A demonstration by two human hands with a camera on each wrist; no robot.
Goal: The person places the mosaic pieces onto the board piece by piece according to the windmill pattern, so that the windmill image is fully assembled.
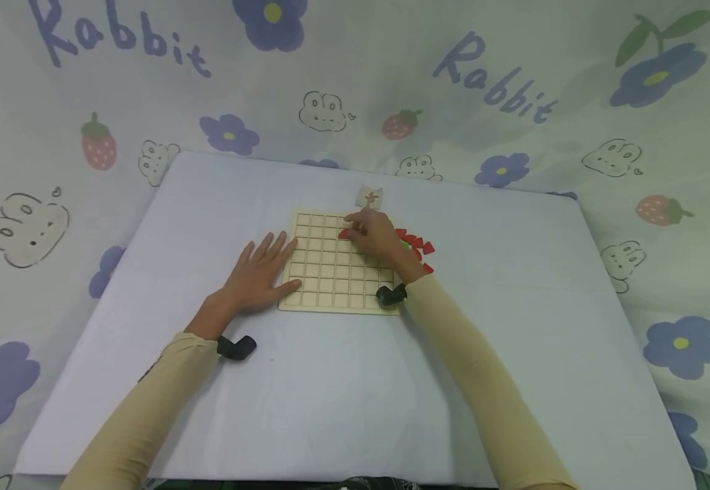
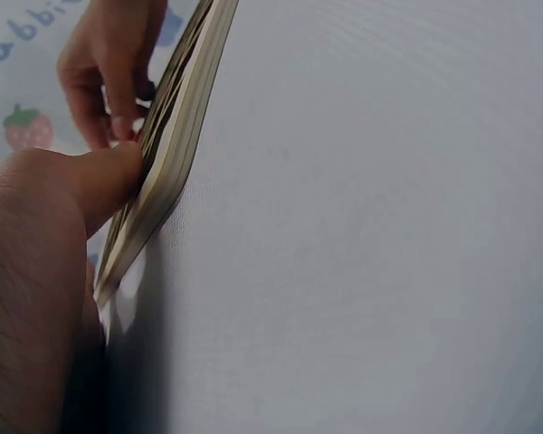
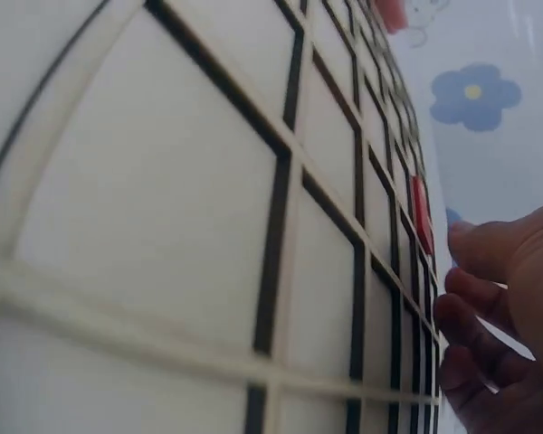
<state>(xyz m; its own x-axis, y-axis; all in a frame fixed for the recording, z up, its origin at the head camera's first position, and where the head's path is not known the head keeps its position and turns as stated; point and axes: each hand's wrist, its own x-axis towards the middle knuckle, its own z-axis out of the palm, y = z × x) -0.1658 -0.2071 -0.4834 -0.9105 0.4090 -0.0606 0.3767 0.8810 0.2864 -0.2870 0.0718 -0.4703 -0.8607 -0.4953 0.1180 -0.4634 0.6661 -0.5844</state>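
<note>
While the left hand [image 1: 259, 272] lies flat with its fingers spread, its thumb and fingertips rest on the near-left part of a pale wooden board [image 1: 327, 286], which is divided by grooves into small squares. The board is between the two hands and reaches under the right hand [image 1: 379, 235]. This right hand is bent over the far part of the board, with fingers half curled. A red piece [image 1: 343, 234] lies on the grid just beside its fingertips; whether they pinch it or anything else, I cannot tell.

To the right of the right hand, more red pieces [image 1: 428, 248] are scattered on the table, with a green piece [image 1: 405, 246] partly hidden among them. Just beyond the same hand lies a small pale square [image 1: 366, 192] with a brown figure.

The table [image 1: 330, 395] is covered with a smooth white cloth, which extends widely on both sides of the hands and shows soft shadows near the forearms. Farther than both hands, and also along the sides, hangs a pale curtain [image 1: 367, 61] printed with the word "Rabbit", rabbit faces, strawberries and purple-blue flowers. Beige sleeves [image 1: 483, 361] cover the forearms, and a black device [image 1: 237, 348] sits at the left wrist.
</note>
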